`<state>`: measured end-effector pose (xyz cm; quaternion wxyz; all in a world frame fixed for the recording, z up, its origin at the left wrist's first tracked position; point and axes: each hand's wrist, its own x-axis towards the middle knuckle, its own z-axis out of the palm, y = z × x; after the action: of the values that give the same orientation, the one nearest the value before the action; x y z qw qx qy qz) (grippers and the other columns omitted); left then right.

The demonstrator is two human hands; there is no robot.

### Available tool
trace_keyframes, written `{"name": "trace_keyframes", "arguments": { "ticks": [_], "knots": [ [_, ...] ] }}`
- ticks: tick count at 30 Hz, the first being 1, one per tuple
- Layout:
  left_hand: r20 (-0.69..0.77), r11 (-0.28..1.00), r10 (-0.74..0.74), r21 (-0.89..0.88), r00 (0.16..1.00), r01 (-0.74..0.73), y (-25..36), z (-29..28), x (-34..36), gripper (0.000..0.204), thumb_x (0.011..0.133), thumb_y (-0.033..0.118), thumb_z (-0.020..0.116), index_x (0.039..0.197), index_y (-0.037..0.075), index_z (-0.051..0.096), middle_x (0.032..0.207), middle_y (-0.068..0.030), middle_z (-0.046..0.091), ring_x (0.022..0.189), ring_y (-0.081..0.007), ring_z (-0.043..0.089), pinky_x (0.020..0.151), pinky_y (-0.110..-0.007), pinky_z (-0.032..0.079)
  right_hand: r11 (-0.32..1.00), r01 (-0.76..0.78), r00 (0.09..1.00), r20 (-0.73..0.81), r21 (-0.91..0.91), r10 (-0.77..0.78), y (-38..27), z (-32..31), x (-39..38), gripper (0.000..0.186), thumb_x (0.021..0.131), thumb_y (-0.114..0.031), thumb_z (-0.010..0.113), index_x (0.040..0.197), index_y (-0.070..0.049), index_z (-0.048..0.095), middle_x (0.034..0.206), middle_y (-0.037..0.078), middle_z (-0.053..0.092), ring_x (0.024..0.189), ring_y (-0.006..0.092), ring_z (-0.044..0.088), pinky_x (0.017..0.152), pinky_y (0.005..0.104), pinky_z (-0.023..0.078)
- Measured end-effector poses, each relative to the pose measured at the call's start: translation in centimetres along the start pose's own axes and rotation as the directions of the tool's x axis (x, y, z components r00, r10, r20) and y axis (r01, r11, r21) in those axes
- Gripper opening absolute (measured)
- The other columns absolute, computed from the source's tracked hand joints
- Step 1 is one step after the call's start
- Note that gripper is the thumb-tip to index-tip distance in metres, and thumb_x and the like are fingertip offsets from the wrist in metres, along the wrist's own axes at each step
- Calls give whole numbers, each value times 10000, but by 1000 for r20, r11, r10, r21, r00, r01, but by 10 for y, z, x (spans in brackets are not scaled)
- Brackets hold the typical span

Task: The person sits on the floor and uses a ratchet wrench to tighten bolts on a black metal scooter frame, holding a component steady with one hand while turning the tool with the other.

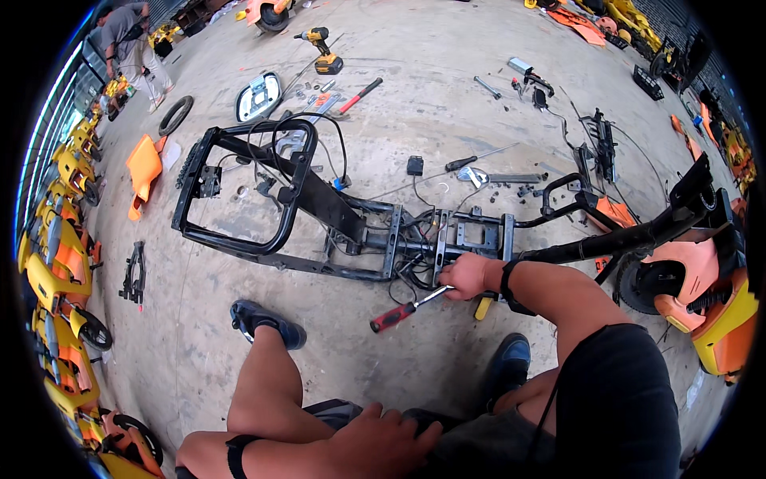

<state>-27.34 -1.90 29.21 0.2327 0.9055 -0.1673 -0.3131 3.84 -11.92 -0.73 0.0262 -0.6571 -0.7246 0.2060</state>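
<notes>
Firstly, nearest to the body, the left hand (383, 441) lies over the thigh; its fingers are loosely apart and I see nothing in this grip. It could serve better on the frame, to hold it steady against the push of the other arm.

A little farther is the tool with red and black handle (393, 317). Its handle points out toward the left foot, so there seems to be space to swing it, but the shoe (267, 323) should keep well apart. The grip of the right hand (464, 275) is clamped on the metal end of this tool, at the near side of the black metal frame (323, 201), which lies on the concrete floor. What the tool's end meets is hidden under the fingers, so I cannot tell if it sits on a fastener. I judge it is good to press the end straight and flat, and to turn slowly, with knuckles free from the tube edge.

Just beyond, cables (431, 226) run between the crossbars; they are better moved aside, to avoid pinching. Farther, the screwdriver (461, 164) lies within reach, and well apart is the yellow and black power drill (321, 54).
</notes>
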Motion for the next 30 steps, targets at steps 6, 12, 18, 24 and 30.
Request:
{"name": "trace_keyframes", "arguments": {
  "ticks": [6, 12, 18, 24, 30],
  "knots": [
    [-11, 1000, -6, -2, 1000, 6, -1, 7, -3, 438, 897, 257, 554, 1266, 25, 526, 935, -143, 641, 901, -325, 607, 827, -434, 455, 592, -706, 572, -180, 389, 800, -39, 16, 16, 374, 896, -378, 542, 908, -11, 614, 863, 212, 676, 767, 404, 663, 714, 498, 536],
    [-22, 999, 24, -22, 999, -24, -2, 9, -3, 459, 892, 264, 569, 1279, 24, 511, 975, -145, 633, 928, -320, 602, 839, -445, 452, 620, -700, 609, -158, 355, 778, -43, 8, 6, 366, 906, -366, 520, 893, -11, 611, 867, 217, 683, 763, 408, 660, 712, 501, 529],
    [17, 1000, 21, -16, 1000, -21, -2, 3, -2, 463, 894, 262, 573, 1285, 23, 509, 985, -154, 635, 926, -323, 610, 862, -453, 448, 879, -456, 837, -268, 139, 477, -25, 12, 0, 344, 883, -365, 540, 839, -30, 603, 796, 180, 667, 710, 380, 651, 653, 494, 521],
    [-3, 1000, 3, 8, 1000, -3, 1, 4, -1, 450, 898, 263, 568, 1277, 25, 518, 965, -160, 643, 928, -332, 616, 870, -463, 444, 999, 1, 965, -263, -38, -11, -2, 11, -1, 265, 797, -332, 624, 795, -69, 598, 758, 123, 638, 715, 343, 633, 698, 444, 508],
    [-10, 998, -12, 55, 1000, 12, -2, 7, 0, 446, 902, 269, 555, 1276, 30, 518, 967, -157, 644, 932, -339, 612, 873, -465, 441, 996, 83, 978, -195, 18, -78, -3, 19, -5, 240, 775, -306, 636, 773, -70, 592, 749, 138, 630, 726, 352, 629, 700, 453, 507]
  ]
}}
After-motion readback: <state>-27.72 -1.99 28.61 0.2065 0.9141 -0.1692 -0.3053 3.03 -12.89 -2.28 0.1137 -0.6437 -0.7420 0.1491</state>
